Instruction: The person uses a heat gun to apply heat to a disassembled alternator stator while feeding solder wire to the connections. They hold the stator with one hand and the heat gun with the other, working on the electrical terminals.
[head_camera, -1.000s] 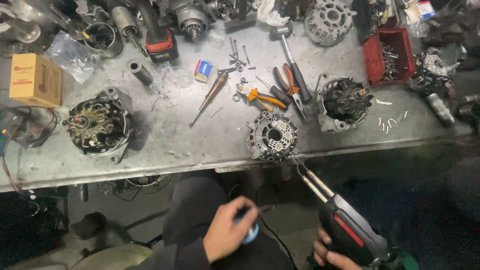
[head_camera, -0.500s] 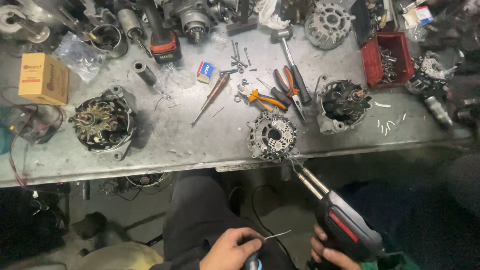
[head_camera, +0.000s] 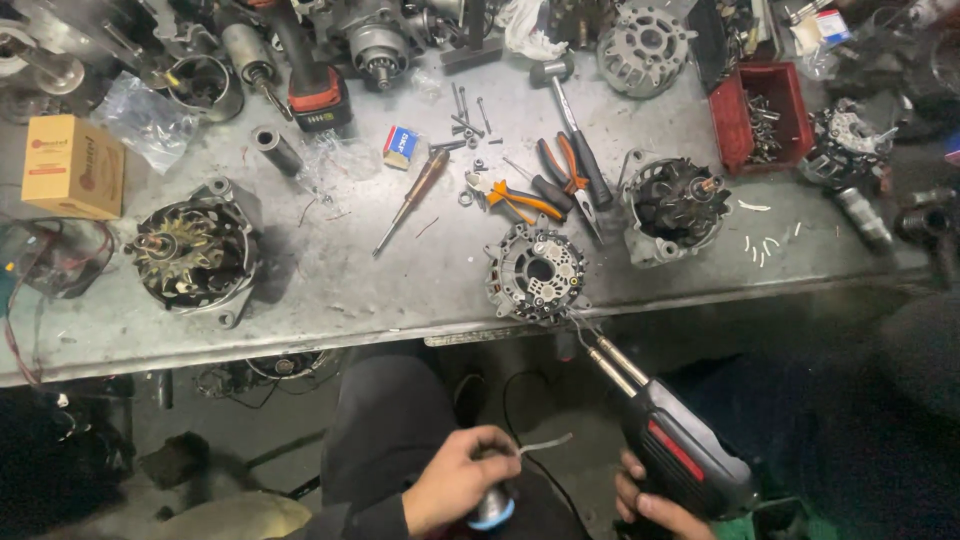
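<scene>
Nearest the camera, the left hand (head_camera: 455, 480) was closed around a solder spool (head_camera: 492, 510), fingers (head_camera: 490, 445) curled on its top, with a loose end of solder wire (head_camera: 545, 442) sticking out past the fingertips toward the soldering gun. Beside it, the right hand (head_camera: 655, 508) gripped the handle of the black-and-red soldering gun (head_camera: 685, 458), fingers wrapped under the grip. The gun's twin-rod tip (head_camera: 605, 358) reached up and leftward, meeting the near edge of the round rectifier plate (head_camera: 537, 272), which lay at the front edge of the grey metal bench (head_camera: 330, 290). The solder wire was well short of the plate, below the bench edge. Beyond the plate lay orange-handled pliers (head_camera: 520, 198) and a hammer (head_camera: 575, 130); just right of the plate stood an alternator housing (head_camera: 675, 205). Left of the plate lay a screwdriver (head_camera: 410, 202), farther left a second alternator (head_camera: 195, 250). Far right behind the plate sat a red parts bin (head_camera: 760, 115); far left, a cardboard box (head_camera: 72, 165).
</scene>
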